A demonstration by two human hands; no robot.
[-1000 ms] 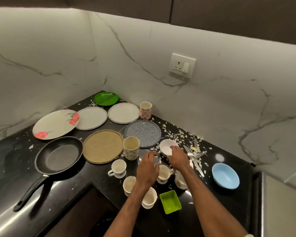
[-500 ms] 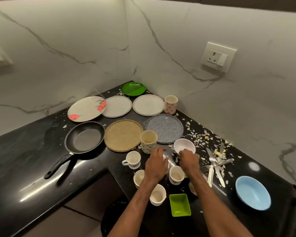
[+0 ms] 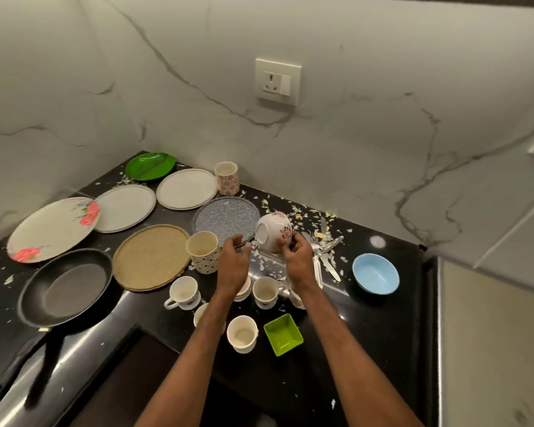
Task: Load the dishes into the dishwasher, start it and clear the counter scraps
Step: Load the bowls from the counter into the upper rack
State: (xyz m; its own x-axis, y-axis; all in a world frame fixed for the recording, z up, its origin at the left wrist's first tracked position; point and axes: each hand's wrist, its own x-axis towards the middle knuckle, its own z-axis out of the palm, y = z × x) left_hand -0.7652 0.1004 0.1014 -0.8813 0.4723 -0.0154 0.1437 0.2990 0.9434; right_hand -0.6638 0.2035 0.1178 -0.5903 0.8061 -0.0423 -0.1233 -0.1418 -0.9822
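- My right hand [image 3: 296, 260] grips a white ceramic bowl with pink flowers [image 3: 270, 234]. The fingers are curled round its rim and the thumb is on its side.
- The bowl is lifted off the glossy black stone counter [image 3: 383, 334] and tipped, so its base faces me.
- My left hand [image 3: 233, 263] sits just left of the bowl with loosely curled fingers at the near rim of a round grey speckled plate [image 3: 225, 217]. I cannot tell whether it pinches that rim.
- Pale torn scraps [image 3: 299, 215] litter the counter under and behind the bowl, with white plastic knives [image 3: 327, 260] among them.
- Small white cups [image 3: 242, 334] stand around both wrists, with a cream patterned mug [image 3: 202, 252] beside the left hand.
- A lime-green square dish [image 3: 282, 334] lies near my right forearm, and a light blue bowl [image 3: 375, 274] sits farther right.
- Farther left are a round tan woven plate [image 3: 151, 257], a black frying pan [image 3: 65, 285] and 2 round off-white plates [image 3: 124, 208].
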